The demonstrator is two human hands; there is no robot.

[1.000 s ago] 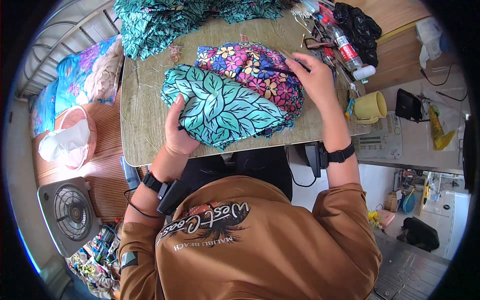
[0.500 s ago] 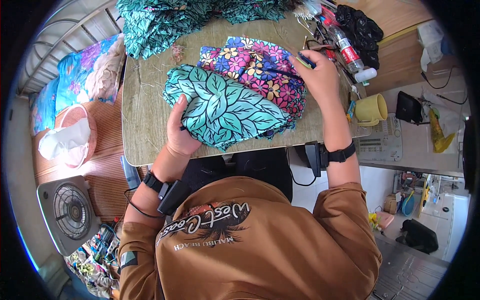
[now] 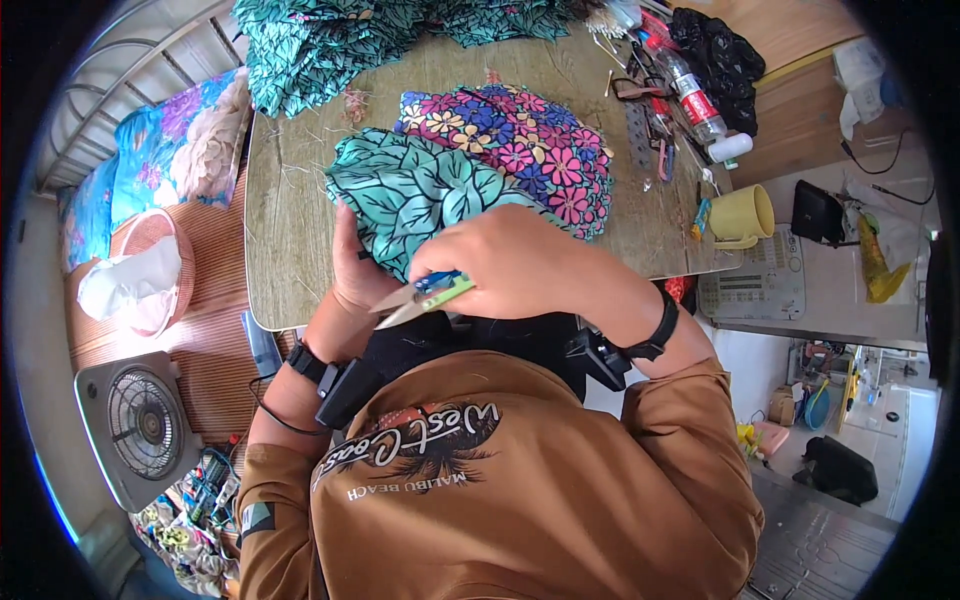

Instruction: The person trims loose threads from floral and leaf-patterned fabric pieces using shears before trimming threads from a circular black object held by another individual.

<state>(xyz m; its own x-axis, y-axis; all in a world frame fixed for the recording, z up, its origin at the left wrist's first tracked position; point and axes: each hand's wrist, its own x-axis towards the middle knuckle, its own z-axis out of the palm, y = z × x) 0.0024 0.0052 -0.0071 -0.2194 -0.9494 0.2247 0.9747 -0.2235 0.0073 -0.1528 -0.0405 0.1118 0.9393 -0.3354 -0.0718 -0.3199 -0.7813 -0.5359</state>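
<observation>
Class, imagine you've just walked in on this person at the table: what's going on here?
A person is working with patterned cloth at a wood-look table. The left hand holds the near left edge of the teal leaf-print cloth. The right hand grips small snips, their blades parted and pointing toward the left wrist. The flower-print cloth lies just beyond, and a teal pile sits at the far left.

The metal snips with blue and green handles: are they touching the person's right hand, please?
Touching: the head view shows the right hand wrapped around the handle end of the snips, whose pointed end sticks out.
</observation>
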